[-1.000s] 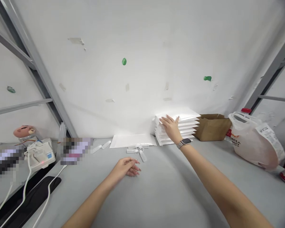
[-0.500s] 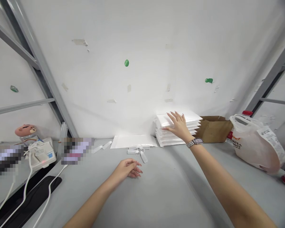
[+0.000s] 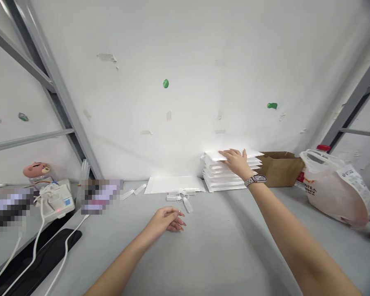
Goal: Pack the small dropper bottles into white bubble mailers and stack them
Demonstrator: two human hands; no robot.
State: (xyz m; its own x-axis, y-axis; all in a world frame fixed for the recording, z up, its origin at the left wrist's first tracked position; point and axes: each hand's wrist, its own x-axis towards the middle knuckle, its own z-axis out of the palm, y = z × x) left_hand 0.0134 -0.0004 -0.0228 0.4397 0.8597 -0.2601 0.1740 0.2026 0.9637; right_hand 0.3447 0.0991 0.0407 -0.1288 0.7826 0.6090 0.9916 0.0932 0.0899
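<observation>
At the back right of the grey table stands a stack of white padded envelopes. My right hand, with a watch on the wrist, lies palm down on the top envelope, its fingers stretched out. My left hand rests on its side on the table, fingers loosely curled and slightly apart, with nothing in them. Just beyond it lies a cluster of small white tags. Behind the tags a single flat white envelope lies against the wall.
Right of the stack are a brown paper bag and a white plastic carrier bag. To the left lie a blurred-out phone-like object, two more white tags, a power strip, white cables and a black elongated object.
My right hand has come down onto the top of the stack, its fingers flatter and closer together. The left hand stays in place. The view has shifted slightly.
</observation>
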